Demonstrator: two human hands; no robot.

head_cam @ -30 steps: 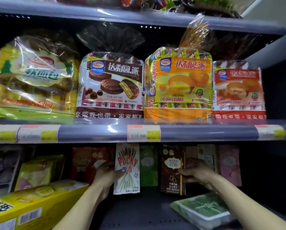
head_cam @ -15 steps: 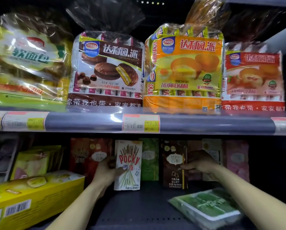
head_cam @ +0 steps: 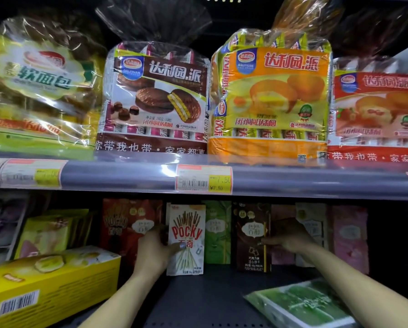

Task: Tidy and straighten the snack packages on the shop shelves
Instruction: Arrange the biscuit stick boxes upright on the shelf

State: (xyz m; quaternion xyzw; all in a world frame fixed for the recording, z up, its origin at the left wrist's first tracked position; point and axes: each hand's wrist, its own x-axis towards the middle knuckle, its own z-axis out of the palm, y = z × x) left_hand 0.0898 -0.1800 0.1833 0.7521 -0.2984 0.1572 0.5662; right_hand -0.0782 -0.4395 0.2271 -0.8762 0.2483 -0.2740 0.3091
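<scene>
Two hands at work on the lower shelf (head_cam: 210, 301), lower centre of the frame: left hand (head_cam: 152, 250) gripping the upright white Pocky box (head_cam: 186, 240) by its left edge, thumb across the front. Right hand (head_cam: 289, 236) curled on the right edge of the dark brown box (head_cam: 252, 237), right of centre. Between them, a green box (head_cam: 217, 232) standing further back.

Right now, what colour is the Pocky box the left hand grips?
White Pocky box with red lettering, head view.
</scene>
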